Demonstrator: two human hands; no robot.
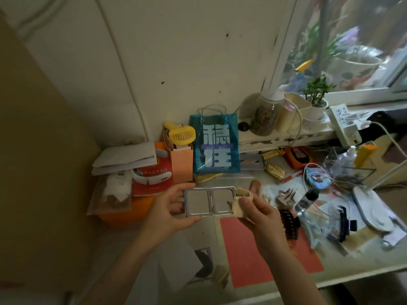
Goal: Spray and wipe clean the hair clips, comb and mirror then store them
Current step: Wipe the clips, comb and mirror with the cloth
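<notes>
Cluttered bench [253, 280] under a window. Folding mirror [210, 201], opened flat, held above the bench's middle. Left hand [167, 213] grips its left edge; right hand [261, 213] pinches a beige cloth [241, 202] against its right edge.

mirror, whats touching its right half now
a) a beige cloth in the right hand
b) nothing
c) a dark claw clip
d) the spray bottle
a: the right hand pinches a beige cloth against the right pane of the open folding mirror, which the left hand grips at its left edge.
</notes>
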